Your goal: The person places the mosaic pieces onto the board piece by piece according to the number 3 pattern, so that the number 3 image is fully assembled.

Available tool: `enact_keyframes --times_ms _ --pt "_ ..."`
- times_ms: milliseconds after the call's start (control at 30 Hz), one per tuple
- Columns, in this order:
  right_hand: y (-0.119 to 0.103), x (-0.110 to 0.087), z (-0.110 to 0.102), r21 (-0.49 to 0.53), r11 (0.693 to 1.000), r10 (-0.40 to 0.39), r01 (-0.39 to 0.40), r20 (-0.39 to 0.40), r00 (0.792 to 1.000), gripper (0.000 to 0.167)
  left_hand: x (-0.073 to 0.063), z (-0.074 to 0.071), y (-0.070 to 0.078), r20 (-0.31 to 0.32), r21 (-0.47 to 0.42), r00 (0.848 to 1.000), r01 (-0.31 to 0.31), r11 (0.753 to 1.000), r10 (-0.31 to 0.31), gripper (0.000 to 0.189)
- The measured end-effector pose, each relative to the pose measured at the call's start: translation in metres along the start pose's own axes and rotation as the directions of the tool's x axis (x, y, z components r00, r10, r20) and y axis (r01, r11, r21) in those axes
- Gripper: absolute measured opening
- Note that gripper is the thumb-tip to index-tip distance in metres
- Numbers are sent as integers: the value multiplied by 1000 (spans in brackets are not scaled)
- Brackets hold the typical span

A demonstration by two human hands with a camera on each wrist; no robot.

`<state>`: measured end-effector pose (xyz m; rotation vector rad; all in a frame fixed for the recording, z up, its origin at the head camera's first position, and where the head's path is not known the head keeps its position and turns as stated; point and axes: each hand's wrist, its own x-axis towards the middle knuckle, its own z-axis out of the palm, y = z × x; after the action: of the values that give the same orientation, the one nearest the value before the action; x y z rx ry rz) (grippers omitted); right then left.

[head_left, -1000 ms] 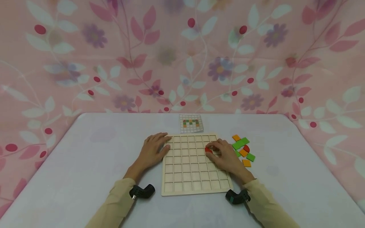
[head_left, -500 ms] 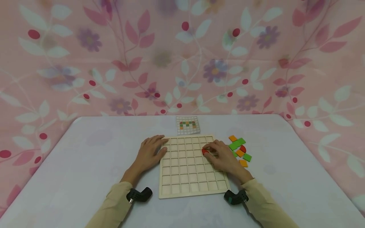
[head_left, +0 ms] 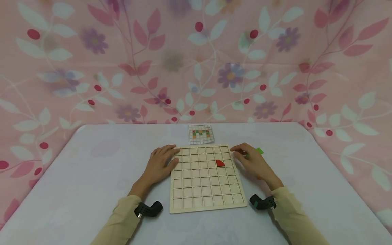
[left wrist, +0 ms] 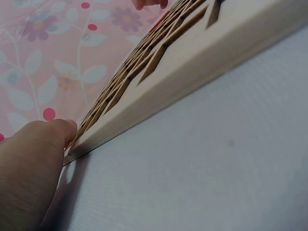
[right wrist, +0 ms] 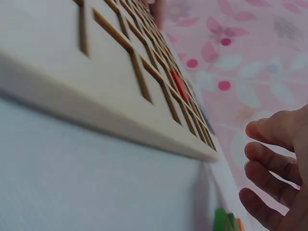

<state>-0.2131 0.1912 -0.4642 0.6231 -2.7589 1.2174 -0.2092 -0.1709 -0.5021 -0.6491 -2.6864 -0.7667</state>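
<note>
A wooden grid board (head_left: 198, 188) lies on the table, with one red piece with a rounded corner (head_left: 220, 163) in a cell at its upper right. My left hand (head_left: 160, 165) rests on the board's left edge, fingers extended over the rim and thumb beside it. Beyond the right edge, my right hand (head_left: 256, 164) hovers with loosely bent fingers. In the right wrist view nothing sits between those fingers (right wrist: 262, 159). Below them green pieces (right wrist: 221, 220) and a bit of orange show. From the head view, the right hand covers most of the loose pieces; a green one (head_left: 259, 150) peeks out.
A small printed card (head_left: 201, 134) with a coloured grid pattern lies behind the board. The white table (head_left: 98, 177) ends at a pink floral cloth (head_left: 196, 68). Black devices (head_left: 149, 209) are strapped at both wrists.
My right hand has let go of the red piece, which stays in its cell, and has moved right over the loose pieces. The left hand keeps its place on the board.
</note>
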Motion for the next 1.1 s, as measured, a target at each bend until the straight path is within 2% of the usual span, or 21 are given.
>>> enact_keyframes --times_ms 267,467,667,800,1033,1100 --pt "22 -3 -29 -28 999 37 -39 -86 996 24 1 1 -1 -10 4 1000 -8 1000 8 38" --pt "38 -6 -38 -48 996 65 -72 -134 989 26 1 1 0 -13 6 1000 -7 1000 7 38" --pt "56 -9 -41 -15 987 156 -160 -144 977 31 -1 1 1 -10 2 1000 3 1000 -3 37" --pt "65 -13 -43 -28 986 157 -163 -152 976 31 -3 2 1 -15 2 1000 0 1000 0 37" --pt "77 -19 -48 12 960 279 -279 -93 956 35 1 0 1 -28 23 999 -22 999 22 37" --pt "80 -19 -48 18 958 286 -286 -76 955 37 1 0 0 -25 20 1000 -17 1000 18 38"
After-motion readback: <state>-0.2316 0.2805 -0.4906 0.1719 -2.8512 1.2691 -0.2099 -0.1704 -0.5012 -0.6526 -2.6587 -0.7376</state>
